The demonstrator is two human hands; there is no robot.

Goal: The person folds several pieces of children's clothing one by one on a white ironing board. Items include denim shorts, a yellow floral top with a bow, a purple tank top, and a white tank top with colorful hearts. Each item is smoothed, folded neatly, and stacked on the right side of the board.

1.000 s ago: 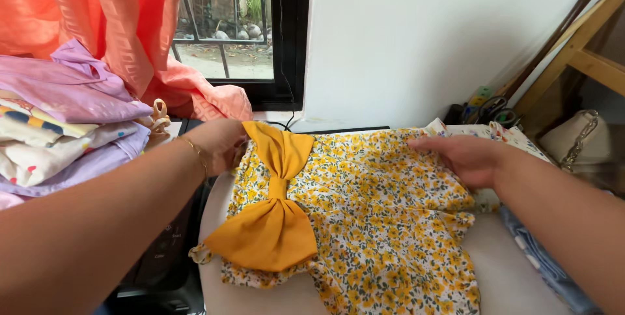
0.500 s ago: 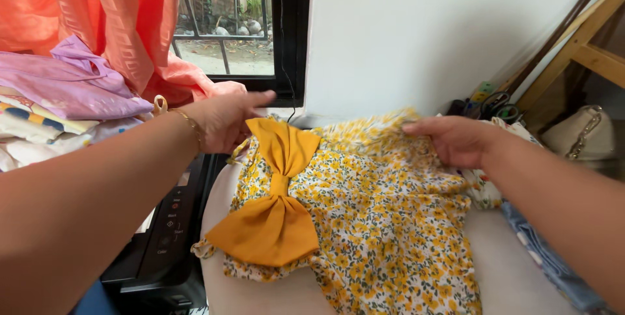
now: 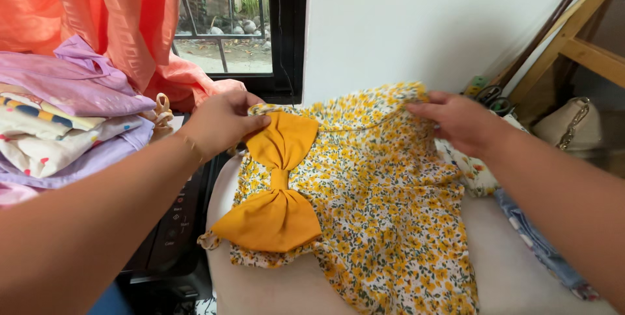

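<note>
Both hands pinch the far edge of the yellow floral dress (image 3: 377, 204) on the white padded surface (image 3: 501, 250), left hand (image 3: 221, 123) beside the mustard bow (image 3: 277, 188), right hand (image 3: 459, 119) opposite; even tension between them would likely avoid creases.

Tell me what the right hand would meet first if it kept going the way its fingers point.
The right hand points left along the lifted top edge of the floral dress. Going on, it would probably meet the left hand gripping that edge by the mustard bow; depth is uncertain.
</note>
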